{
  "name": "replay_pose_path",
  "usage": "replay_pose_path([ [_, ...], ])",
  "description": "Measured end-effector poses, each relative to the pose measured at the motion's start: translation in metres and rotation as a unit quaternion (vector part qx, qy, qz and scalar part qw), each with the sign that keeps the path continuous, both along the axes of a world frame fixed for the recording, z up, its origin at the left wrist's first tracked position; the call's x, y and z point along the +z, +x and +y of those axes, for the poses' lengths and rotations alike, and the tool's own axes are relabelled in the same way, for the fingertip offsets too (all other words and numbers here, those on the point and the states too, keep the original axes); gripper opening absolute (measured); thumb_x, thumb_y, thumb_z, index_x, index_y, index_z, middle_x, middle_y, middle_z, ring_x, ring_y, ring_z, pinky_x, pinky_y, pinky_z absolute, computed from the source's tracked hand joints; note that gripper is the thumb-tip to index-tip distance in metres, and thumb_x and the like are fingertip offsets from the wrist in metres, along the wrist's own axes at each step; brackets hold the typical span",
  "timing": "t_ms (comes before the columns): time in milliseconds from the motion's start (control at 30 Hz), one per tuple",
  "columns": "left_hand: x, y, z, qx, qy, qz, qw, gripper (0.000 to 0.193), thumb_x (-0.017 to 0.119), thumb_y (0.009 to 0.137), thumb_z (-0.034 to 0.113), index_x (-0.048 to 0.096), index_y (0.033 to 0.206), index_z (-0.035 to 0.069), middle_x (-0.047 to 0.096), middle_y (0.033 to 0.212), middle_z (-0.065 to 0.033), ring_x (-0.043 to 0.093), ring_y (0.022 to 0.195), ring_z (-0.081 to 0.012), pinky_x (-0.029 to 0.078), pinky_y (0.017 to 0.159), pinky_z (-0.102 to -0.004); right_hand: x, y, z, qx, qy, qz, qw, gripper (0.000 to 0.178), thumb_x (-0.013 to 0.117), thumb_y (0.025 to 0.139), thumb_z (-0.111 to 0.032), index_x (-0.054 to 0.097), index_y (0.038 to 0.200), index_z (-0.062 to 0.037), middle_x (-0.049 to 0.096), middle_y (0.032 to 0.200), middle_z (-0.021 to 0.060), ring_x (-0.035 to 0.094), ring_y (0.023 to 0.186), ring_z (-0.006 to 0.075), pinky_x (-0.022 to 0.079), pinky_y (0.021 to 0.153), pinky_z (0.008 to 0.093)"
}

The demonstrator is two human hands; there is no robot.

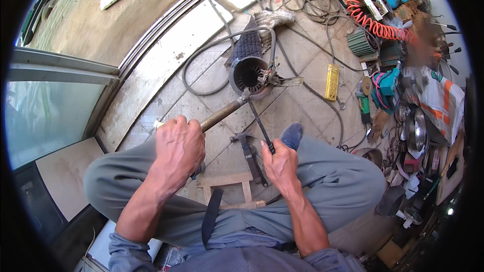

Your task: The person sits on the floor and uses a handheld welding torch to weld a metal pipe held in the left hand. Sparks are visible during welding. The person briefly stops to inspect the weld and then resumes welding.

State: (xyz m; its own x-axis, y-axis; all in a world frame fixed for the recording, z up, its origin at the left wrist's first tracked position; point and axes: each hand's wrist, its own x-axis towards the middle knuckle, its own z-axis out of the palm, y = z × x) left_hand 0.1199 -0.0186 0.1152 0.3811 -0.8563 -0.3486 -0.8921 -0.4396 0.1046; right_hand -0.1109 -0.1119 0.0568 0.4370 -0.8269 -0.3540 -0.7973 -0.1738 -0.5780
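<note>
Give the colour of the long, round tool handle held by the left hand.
Brown handle, seen in the head view.

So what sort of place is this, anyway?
Probably a small repair workshop, perhaps for electric motors. A round slotted metal housing sits on the floor, a hammer is in the left hand, and a coiled orange hose lies among tools at the right.

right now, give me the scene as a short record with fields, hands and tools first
left hand: grips wooden-handled hammer
right hand: holds thin dark rod
hammer head: beside rod's far end, contact unclear
metal cylinder: ahead of both hands, open end showing
floor: dark tool left of right hand; yellow power strip
upper right: orange coiled hose
</note>
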Motion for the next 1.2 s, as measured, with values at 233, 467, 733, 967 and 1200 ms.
replay_pose_path([
  [233,0.0,-0.001,-0.005,0.005,0.007,-0.014,1.0,0.019,0.072,0.082,0.02,0.069,0.08,0.002,0.065,0.084,-0.0175,0.066,0.081,-0.0322,0.053,0.071,-0.0439,0.002,0.002,0.0,0.006,-0.012,0.023,1.0,0.04,0.065,0.095,-0.034,0.06,0.078,0.0018,0.065,0.073,0.0288,0.064,0.072,0.0506,0.049,0.064,0.0561],
  [467,-0.005,-0.001,-0.002,0.001,-0.016,-0.062,0.998,0.017,0.075,0.075,0.018,0.068,0.079,0.003,0.063,0.084,-0.0144,0.064,0.083,-0.0301,0.052,0.071,-0.042,-0.001,0.002,-0.004,-0.007,0.028,0.031,0.999,0.042,0.064,0.095,-0.035,0.059,0.079,0.0033,0.062,0.07,0.0305,0.062,0.069,0.05,0.048,0.062,0.0542],
  [733,-0.011,0.002,-0.004,-0.013,-0.04,-0.106,0.993,0.013,0.073,0.07,0.013,0.067,0.078,0.005,0.063,0.084,-0.0127,0.063,0.082,-0.0284,0.05,0.072,-0.0408,0.002,0.001,0.0,0.001,0.024,0.008,1.0,0.038,0.068,0.094,-0.028,0.056,0.075,0.0022,0.06,0.064,0.0249,0.059,0.063,0.0483,0.045,0.057,0.0529],
  [967,0.004,-0.005,-0.007,-0.005,-0.044,-0.095,0.995,0.013,0.073,0.07,0.012,0.068,0.079,0.006,0.063,0.085,-0.0122,0.063,0.085,-0.0284,0.05,0.073,-0.0407,-0.005,0.0,-0.003,-0.073,-0.012,-0.097,0.993,0.036,0.068,0.096,-0.024,0.056,0.075,0.0016,0.049,0.054,0.015,0.045,0.048,0.0209,0.039,0.049,0.0404],
  [1200,0.0,-0.001,-0.01,0.002,-0.032,-0.091,0.995,0.009,0.07,0.074,0.007,0.07,0.082,0.004,0.065,0.086,-0.0134,0.064,0.086,-0.0281,0.052,0.077,-0.0398,-0.006,0.003,0.001,-0.031,0.001,-0.067,0.997,0.035,0.068,0.095,-0.024,0.057,0.075,0.0023,0.052,0.057,0.0206,0.051,0.052,0.0331,0.042,0.052,0.044],
])
